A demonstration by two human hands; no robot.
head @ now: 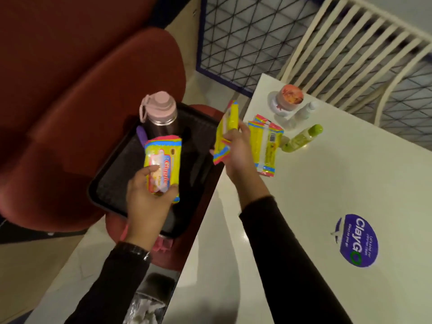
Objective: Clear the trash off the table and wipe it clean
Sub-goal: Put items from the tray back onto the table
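While both hands are up over the gap between seat and table, the head view shows each one clenched on a yellow snack wrapper. The left hand (149,195) grips the left wrapper (163,164) by its lower end, thumb on one edge and fingers curled over the other. The printed pack stands up out of the grip, tilted away from the person. It hangs over the black tray (109,181), which rests on a red seat (70,108).

A bottle with a pink lid (160,111) stands upright at the tray's far end. Something purple (142,136) lies just beside it, too blurred to tell what.

The right hand (236,148) is seen from the back and pinches the right wrapper (224,134) near its lower half. That pack sticks up and to the left of the fingers, just off the edge of the white table (327,183), between the table and the tray.

On the table, just beyond that hand, lie more wrappers (266,148) of the same yellow kind, overlapping one another, free of any grip. Near them a green bottle (304,137) lies on its side. Farther off stand a cup with an orange lid (288,98) and a small clear bottle (306,109), close together. A round purple sticker (356,240) marks the tabletop nearer the person. A white slatted chair (350,43) stands at the table's far side, against a dark mesh fence (252,31).
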